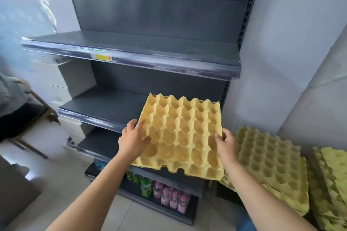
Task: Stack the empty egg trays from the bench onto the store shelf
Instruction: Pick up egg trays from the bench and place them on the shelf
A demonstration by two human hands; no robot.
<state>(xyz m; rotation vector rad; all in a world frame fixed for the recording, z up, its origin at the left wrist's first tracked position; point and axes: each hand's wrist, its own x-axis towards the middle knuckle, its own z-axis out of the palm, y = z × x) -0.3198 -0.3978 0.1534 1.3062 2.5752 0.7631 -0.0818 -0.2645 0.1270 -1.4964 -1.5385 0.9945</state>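
Note:
I hold one yellow empty egg tray (180,133) flat in the air in front of the dark grey store shelf unit. My left hand (134,139) grips its left edge, thumb on top. My right hand (226,143) grips its right edge. The tray's far edge reaches over the front of the middle shelf (97,105), which is bare. To the right, a stack of yellow egg trays (270,165) lies low beside the shelf unit, and a second, untidier stack (330,184) sits at the far right edge.
The upper shelf (131,48) carries a yellow price tag on its front rail. The bottom shelf holds several green and pink bottles (165,195). A white pillar (262,80) stands right of the unit. A chair frame (37,116) stands at the left on the tiled floor.

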